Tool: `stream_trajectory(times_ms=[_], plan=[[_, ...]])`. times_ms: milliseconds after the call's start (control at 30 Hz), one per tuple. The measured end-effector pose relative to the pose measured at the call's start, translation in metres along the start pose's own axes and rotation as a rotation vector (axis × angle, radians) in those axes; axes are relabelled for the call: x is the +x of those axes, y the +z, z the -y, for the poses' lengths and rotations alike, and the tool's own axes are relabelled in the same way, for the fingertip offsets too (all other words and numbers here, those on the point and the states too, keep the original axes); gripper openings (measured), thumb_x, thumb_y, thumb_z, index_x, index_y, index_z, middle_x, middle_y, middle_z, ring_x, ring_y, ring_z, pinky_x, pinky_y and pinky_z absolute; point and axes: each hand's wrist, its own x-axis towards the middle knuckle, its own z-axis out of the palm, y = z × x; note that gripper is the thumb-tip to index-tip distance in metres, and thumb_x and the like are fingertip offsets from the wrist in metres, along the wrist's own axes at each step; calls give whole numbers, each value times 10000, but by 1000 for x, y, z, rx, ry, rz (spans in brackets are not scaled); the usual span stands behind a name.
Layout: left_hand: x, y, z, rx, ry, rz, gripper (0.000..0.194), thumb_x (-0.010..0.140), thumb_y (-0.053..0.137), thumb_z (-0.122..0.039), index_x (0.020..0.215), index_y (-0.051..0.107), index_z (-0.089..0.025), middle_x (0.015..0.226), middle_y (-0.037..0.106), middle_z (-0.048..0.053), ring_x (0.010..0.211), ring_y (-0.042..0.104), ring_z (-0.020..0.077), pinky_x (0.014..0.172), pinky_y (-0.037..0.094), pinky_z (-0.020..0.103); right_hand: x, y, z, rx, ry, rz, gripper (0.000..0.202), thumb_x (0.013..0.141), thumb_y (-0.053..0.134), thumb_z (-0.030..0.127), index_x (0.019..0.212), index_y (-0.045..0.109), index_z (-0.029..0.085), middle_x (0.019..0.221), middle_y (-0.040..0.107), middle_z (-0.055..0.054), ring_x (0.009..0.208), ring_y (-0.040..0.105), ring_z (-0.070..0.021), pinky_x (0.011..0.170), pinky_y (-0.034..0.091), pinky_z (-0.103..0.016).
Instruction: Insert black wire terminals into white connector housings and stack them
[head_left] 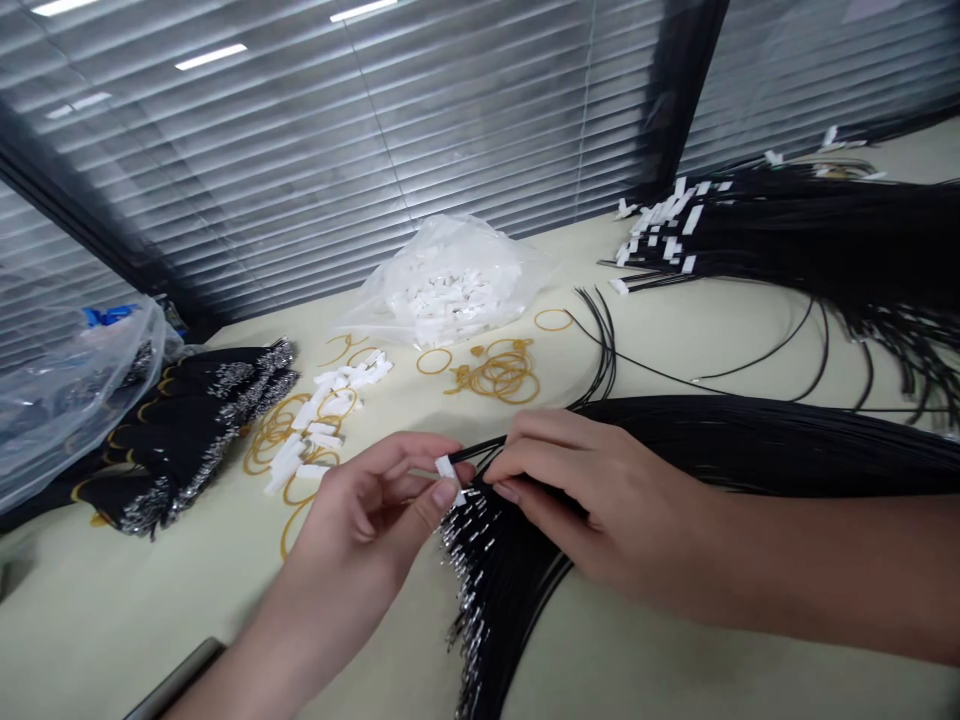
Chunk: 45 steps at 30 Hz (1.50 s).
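Between the thumb and fingers of my left hand (390,510) is a small white plastic connector housing (448,472). My right hand (592,490) is closed, its thumb and forefinger pinching a black wire (480,449) whose end meets the housing. Whether the wire's terminal sits fully inside the housing, I cannot tell. Right below both hands lies a thick bundle of black wires (517,580), with bare metal terminals (469,590) fanned out along its left end. The bundle runs off to the right behind my right forearm.
Loose white housings (307,435) and yellow rubber bands (502,375) lie left and ahead. A clear bag of housings (450,290) stands by the blinds. Banded wire bundles (195,420) rest at left, wires with white housings (787,220) at far right. A dark flat object (176,680) lies near the front edge.
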Motion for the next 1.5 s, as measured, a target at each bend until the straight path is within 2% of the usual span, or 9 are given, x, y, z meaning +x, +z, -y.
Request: stream_trajectory(times_ms=[267, 633, 833, 1133, 1500], plan=[[-1, -1, 2, 42, 7, 10, 165, 752, 643, -253, 906, 624, -198, 663, 637, -7, 623, 550, 116, 568, 424, 188, 0, 0, 1, 94, 101, -8, 125, 820, 472, 66, 869, 485, 180, 788, 578, 21, 656, 497, -91, 615, 376, -218], [-1, 1, 0, 40, 26, 19, 115, 757, 632, -220, 870, 617, -208, 602, 595, -41, 561, 489, 85, 525, 387, 155, 0, -3, 0, 143, 64, 28, 210, 792, 449, 23, 916, 446, 193, 713, 513, 44, 644, 471, -74, 599, 364, -192], [-2, 0, 0, 59, 8, 38, 139, 761, 629, -253, 891, 606, -210, 648, 624, -18, 623, 532, 115, 564, 401, 187, 0, -4, 0, 142, 61, 26, 209, 792, 450, 30, 925, 448, 192, 722, 523, 40, 643, 479, -74, 599, 373, -192], [-4, -1, 1, 93, -26, 72, 164, 770, 618, -275, 920, 582, -221, 639, 590, -27, 672, 548, 139, 628, 416, 227, 0, -4, 1, 151, 40, 30, 208, 801, 460, 29, 936, 455, 187, 768, 558, 36, 660, 477, -66, 623, 376, -180], [-3, -2, 2, 42, -26, 82, 174, 757, 643, -253, 916, 603, -196, 694, 640, -2, 675, 568, 134, 603, 432, 202, 1, -4, 1, 163, 68, 68, 214, 790, 453, 11, 914, 456, 185, 720, 517, 47, 640, 459, -71, 590, 350, -183]])
